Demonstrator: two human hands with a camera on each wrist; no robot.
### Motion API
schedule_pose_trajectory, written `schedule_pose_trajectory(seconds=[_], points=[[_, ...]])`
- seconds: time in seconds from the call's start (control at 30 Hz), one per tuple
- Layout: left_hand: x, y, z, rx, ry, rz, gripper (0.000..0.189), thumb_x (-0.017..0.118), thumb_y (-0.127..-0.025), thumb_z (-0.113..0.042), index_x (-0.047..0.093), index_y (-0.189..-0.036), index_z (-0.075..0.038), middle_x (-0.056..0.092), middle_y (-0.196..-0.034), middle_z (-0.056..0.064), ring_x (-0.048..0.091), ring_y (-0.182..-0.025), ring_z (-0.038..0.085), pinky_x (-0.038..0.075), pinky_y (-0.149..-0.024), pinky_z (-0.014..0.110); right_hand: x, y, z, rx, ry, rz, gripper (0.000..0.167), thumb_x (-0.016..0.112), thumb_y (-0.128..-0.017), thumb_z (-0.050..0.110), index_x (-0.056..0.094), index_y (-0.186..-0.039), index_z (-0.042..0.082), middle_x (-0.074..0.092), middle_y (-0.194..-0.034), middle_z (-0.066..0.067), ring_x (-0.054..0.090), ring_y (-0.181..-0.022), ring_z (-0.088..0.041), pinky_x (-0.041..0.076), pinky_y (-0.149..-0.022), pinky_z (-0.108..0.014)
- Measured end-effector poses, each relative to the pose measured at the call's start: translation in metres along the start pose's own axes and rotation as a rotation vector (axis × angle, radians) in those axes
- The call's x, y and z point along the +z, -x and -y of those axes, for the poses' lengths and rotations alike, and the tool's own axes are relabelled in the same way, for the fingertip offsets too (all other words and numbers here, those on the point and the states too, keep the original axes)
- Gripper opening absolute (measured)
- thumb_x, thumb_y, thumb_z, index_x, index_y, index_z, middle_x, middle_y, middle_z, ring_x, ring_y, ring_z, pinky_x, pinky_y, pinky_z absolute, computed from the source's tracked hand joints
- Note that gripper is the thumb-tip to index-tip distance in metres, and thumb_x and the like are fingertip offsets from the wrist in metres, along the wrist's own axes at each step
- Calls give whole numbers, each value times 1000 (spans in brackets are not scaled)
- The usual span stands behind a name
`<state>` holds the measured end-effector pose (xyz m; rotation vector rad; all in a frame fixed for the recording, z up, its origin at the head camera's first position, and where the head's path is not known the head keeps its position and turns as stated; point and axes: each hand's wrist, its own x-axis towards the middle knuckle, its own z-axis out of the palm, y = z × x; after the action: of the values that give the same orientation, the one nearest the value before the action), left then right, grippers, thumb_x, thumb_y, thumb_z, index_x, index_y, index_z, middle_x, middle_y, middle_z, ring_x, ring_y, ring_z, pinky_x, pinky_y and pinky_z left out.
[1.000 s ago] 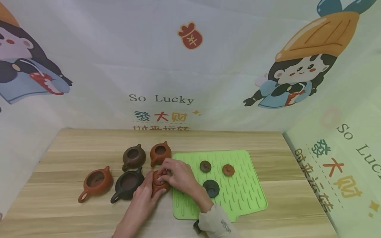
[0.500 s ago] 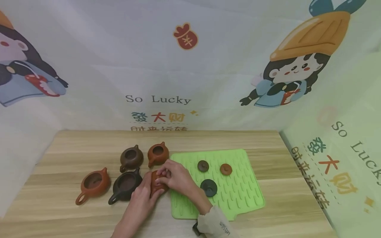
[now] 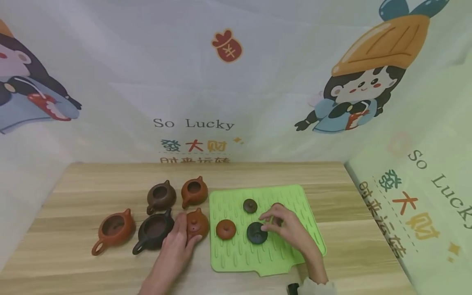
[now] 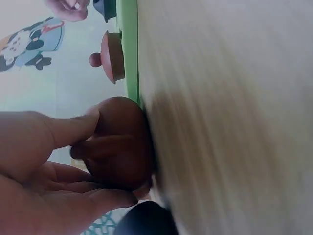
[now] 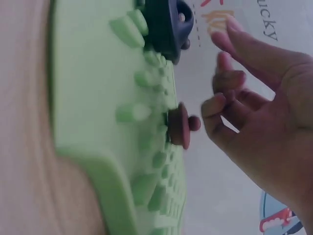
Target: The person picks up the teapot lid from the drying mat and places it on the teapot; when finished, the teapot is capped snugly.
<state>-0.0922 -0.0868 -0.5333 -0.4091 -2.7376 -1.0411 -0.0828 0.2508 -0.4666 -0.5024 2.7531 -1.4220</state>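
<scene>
My left hand [image 3: 175, 246] grips a small reddish clay teapot [image 3: 198, 225] by its sides. Its lid [image 3: 194, 223] sits on top. In the left wrist view, thumb and fingers lie on both sides of this teapot [image 4: 122, 166], near its handle. My right hand [image 3: 291, 229] hovers over the green mat, beside a black lid [image 3: 257, 233]. The right wrist view shows its fingers loosely bent and holding nothing, apart from the black lid [image 5: 166, 29]. A reddish lid [image 3: 226, 230] and a dark brown lid [image 3: 250, 205] lie on the mat; another reddish lid [image 3: 277, 204] is partly hidden behind my right hand.
Lidless teapots stand on the left: black [image 3: 155, 231], large reddish [image 3: 118, 229], brown [image 3: 162, 196] and small reddish [image 3: 195, 191]. The ridged green mat [image 3: 236, 260] lies on the wooden table [image 3: 361, 254]. A printed cloth [image 3: 273, 102] hangs behind.
My right hand has let go of the lid on the gripped teapot and moved right over the mat. The reddish lid at the mat's left is now uncovered. My left hand stays on the teapot.
</scene>
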Motion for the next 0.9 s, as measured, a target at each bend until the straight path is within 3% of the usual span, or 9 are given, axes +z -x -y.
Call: schedule_pose_trajectory(seconds=[0.03,0.17,0.23,0.3,0.43,0.47,0.57,0.7,0.9], points=[[-1,1,0,18,-14,-21,82,86,-97,-21,41,-156,15,57,-146,42,71,-110,61,62,-79,66,-1,2,-2,5,-5,21,22,86,-92,8,81,-113,1,64,-96,-6,55,-78,-1,51,-73,-22],[-37,2,-25,-17,-18,-14,90,83,-100,-27,35,-162,15,42,-160,45,61,-130,64,57,-94,71,3,2,-4,24,-36,71,21,88,-90,5,80,-109,2,61,-99,-9,50,-77,-3,46,-71,-21],[-55,1,-23,-41,-27,-22,92,84,-100,-29,32,-165,12,38,-164,43,56,-136,63,55,-99,71,7,1,-4,35,-39,78,19,89,-89,3,78,-105,2,62,-101,-9,48,-76,-3,45,-70,-21],[-67,1,-4,-56,-50,-44,98,87,-97,-30,31,-167,9,38,-166,41,56,-135,64,54,-98,72,11,0,-4,48,-36,80,19,89,-89,3,77,-102,2,63,-103,-9,48,-76,-4,44,-70,-21],[-66,1,65,-58,-89,-81,107,92,-90,-40,34,-167,5,53,-156,38,63,-128,61,56,-93,71,16,0,-3,62,-12,74,17,90,-89,5,75,-98,5,63,-104,-7,48,-77,-4,45,-71,-22],[-65,0,80,-68,-95,-70,109,93,-89,-45,35,-167,5,56,-154,37,64,-127,60,56,-92,71,16,0,-2,64,-1,68,17,90,-89,6,75,-97,6,63,-103,-6,47,-77,-4,45,-72,-22],[-65,-1,105,-100,-82,-19,114,93,-86,-53,37,-166,6,58,-151,39,63,-129,60,55,-95,71,16,-1,-2,65,25,57,17,90,-89,6,75,-95,7,63,-102,-4,47,-77,-4,45,-72,-22],[-66,-1,111,-131,-75,45,116,93,-84,-58,40,-163,9,56,-150,42,62,-127,64,55,-95,72,16,-1,-2,74,28,56,17,91,-88,6,75,-94,7,63,-100,-3,47,-77,-4,44,-72,-22],[-70,5,98,-129,-47,63,100,96,-86,-34,45,-158,14,58,-148,42,61,-128,65,55,-97,71,18,-2,-2,88,-4,61,17,91,-88,5,75,-93,5,62,-96,-2,46,-76,-4,42,-69,-21]])
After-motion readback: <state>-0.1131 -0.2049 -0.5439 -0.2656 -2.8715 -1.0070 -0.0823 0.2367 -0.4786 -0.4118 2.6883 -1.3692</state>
